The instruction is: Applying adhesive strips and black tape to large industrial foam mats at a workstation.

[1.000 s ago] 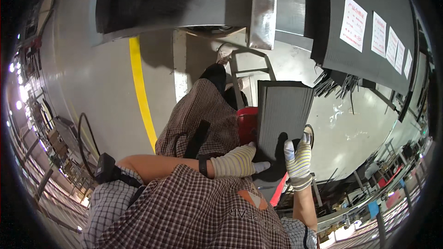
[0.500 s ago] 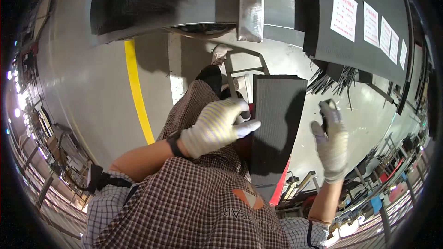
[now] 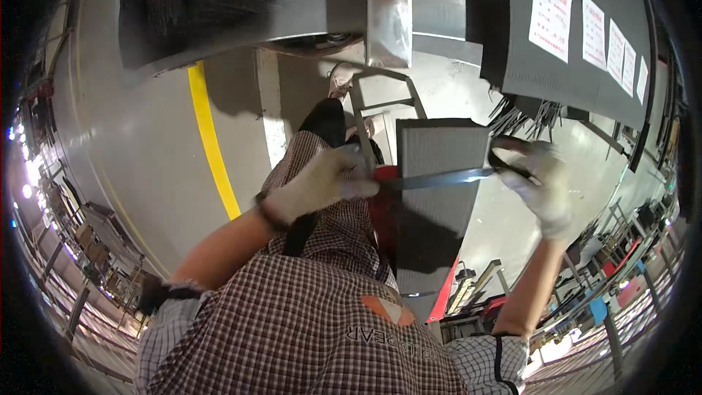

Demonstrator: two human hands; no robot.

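- Grey, flat and ribbed, a rectangular panel stands upright in front of the person's lap, between the two gloved hands.
- Across its face runs a thin, shiny grey strip, stretched nearly level from one hand to the other.
- Left hand, in a pale knit glove: fingers curled together and clamped on the strip's left end, just at the panel's left edge.
- Right hand, gloved the same way: fingers closed around a dark loop or band where the strip's right end meets it, just past the panel's right edge. How tightly it grips cannot be told.
- A red object shows behind the panel's left edge, just below the left fingers, partly hidden.
- Beyond the left fingers lies open grey floor with a yellow painted line.
- Above the fingers a large grey metal machine body overhangs; a grey metal frame stands just above the panel's top edge.
- Beyond the right fingers a dark board with white paper sheets stands near, leaving bare floor below it.
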